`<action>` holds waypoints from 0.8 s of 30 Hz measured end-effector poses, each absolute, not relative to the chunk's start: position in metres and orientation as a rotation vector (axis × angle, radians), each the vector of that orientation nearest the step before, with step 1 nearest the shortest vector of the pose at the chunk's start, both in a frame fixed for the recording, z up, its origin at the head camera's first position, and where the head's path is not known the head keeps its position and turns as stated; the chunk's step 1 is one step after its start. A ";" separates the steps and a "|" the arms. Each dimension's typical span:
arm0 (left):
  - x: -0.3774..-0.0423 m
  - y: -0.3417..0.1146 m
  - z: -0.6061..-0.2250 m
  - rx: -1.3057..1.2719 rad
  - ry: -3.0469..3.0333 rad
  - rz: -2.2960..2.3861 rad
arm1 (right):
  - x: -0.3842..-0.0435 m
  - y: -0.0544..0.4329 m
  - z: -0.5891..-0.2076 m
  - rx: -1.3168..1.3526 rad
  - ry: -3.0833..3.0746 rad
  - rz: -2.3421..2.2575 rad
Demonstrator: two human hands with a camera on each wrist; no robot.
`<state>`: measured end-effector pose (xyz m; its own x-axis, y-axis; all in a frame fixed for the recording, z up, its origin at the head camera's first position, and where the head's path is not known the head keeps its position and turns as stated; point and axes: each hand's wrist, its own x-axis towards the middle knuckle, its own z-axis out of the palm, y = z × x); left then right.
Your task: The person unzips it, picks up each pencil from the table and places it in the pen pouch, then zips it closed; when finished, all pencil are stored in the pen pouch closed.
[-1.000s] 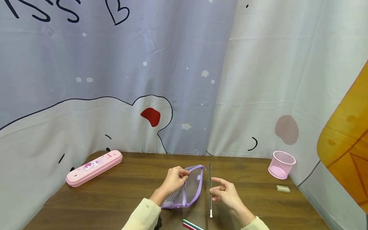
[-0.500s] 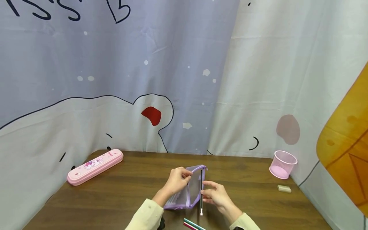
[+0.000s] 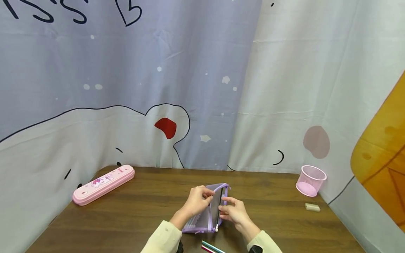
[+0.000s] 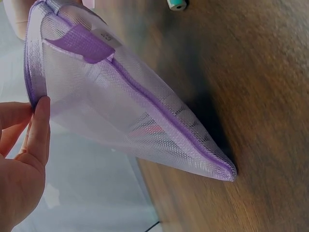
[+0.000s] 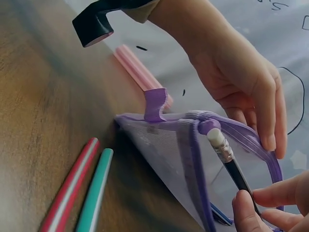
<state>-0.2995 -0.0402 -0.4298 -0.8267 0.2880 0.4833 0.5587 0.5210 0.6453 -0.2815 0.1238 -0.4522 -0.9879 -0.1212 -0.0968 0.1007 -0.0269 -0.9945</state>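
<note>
A purple mesh zip pouch (image 3: 202,219) stands propped up on the table, its mouth spread toward the right. My left hand (image 3: 197,201) pinches the pouch's upper rim between thumb and fingers, as the left wrist view also shows at the purple edging. In my right hand (image 3: 235,212) is a dark pencil (image 5: 236,173) with a white eraser end, gripped between thumb and fingers. The pencil lies along the mouth, its eraser end near the pouch's lower corner. Inside the mesh, the right wrist view shows a blue stick-like item (image 5: 221,215).
Red and teal pencils (image 5: 99,186) lie on the table (image 3: 142,218) near its front. A pink pencil case (image 3: 103,185) rests at the back left. At the right stand a pink cup (image 3: 311,181) and a small pale eraser-like block (image 3: 312,207). A printed curtain hangs behind.
My right hand has moved left with the pencil, from beside the pouch to its mouth. My left hand keeps pinching the rim and has shifted slightly right.
</note>
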 end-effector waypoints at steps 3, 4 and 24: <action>-0.299 -0.039 -0.429 -0.701 -2.447 -1.218 | -0.281 0.121 -0.454 -0.017 2.092 -2.144; -0.299 -0.039 -0.429 -0.701 -2.446 -1.218 | -0.281 0.120 -0.454 -0.016 2.096 -2.145; -0.299 -0.036 -0.428 -0.669 -2.447 -1.251 | -0.281 0.109 -0.455 -0.026 2.167 -2.120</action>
<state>-0.2992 -0.0362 -0.4276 -0.8423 0.2627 0.4707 0.5354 0.5093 0.6738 -0.2812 0.1087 -0.4552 -0.9938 -0.0891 -0.0668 0.0648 0.0249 -0.9976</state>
